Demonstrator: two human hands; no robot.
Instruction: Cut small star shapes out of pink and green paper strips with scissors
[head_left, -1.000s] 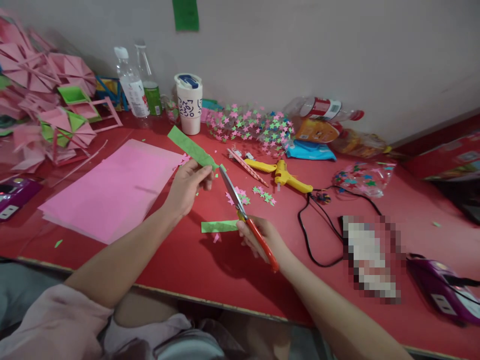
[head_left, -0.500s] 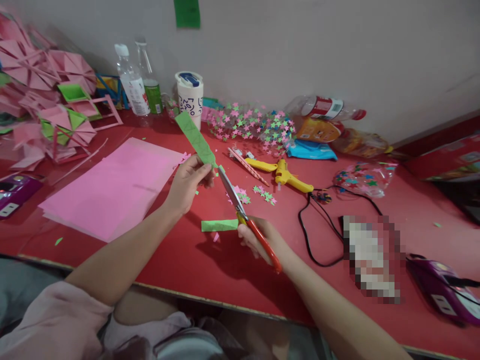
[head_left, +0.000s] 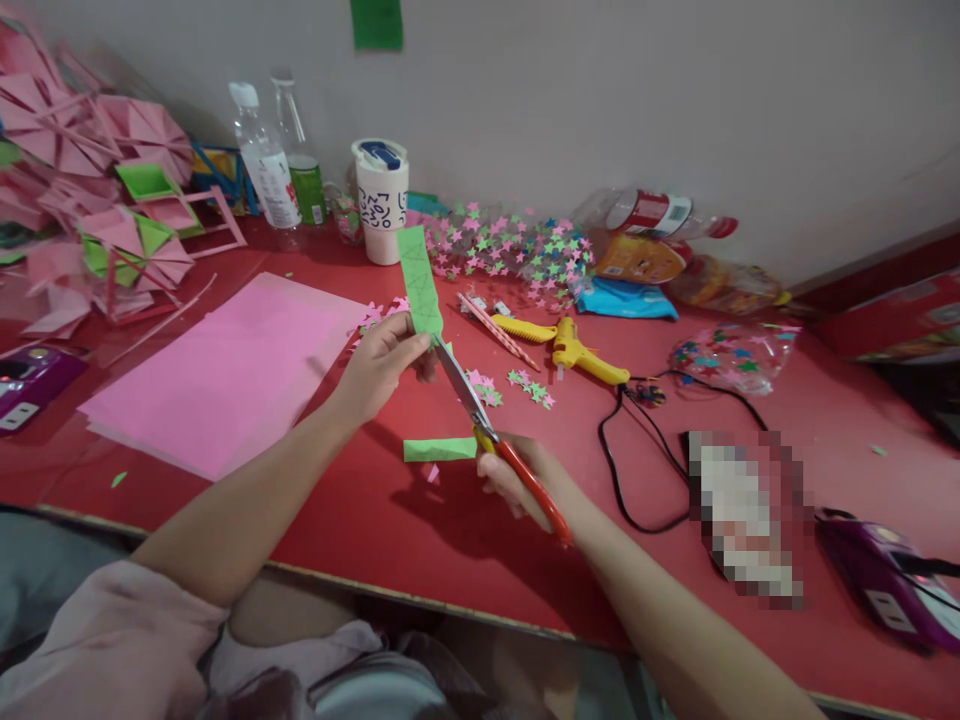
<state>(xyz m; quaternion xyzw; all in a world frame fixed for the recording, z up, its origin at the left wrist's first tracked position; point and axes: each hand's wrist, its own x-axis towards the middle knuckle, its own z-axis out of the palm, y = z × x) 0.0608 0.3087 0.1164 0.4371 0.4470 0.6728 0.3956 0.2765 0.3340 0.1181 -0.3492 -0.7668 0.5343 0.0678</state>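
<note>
My left hand [head_left: 386, 365] pinches the lower end of a green paper strip [head_left: 419, 280], which stands up from the fingers and has star outlines drawn on it. My right hand [head_left: 521, 480] grips red-handled scissors [head_left: 529, 485]. Their blades reach up and left, with the tips at the strip's lower edge beside my left fingertips. The blades look nearly closed. Below them, another green strip [head_left: 440, 450] lies on the red table [head_left: 360, 540]. Small pink and green paper stars [head_left: 531, 388] lie behind the scissors.
Pink paper sheets [head_left: 217, 370] lie at left, near pink folded-paper models [head_left: 135, 240]. A white cup [head_left: 381, 200] and bottles [head_left: 270, 170] stand at the back. A yellow glue gun [head_left: 585, 355] with a black cord lies right of centre, a star-filled bag [head_left: 735, 358] farther right.
The green strip has turned from leaning left to nearly upright in my left hand. The scissors stay at its lower end, with my right hand almost in the same place.
</note>
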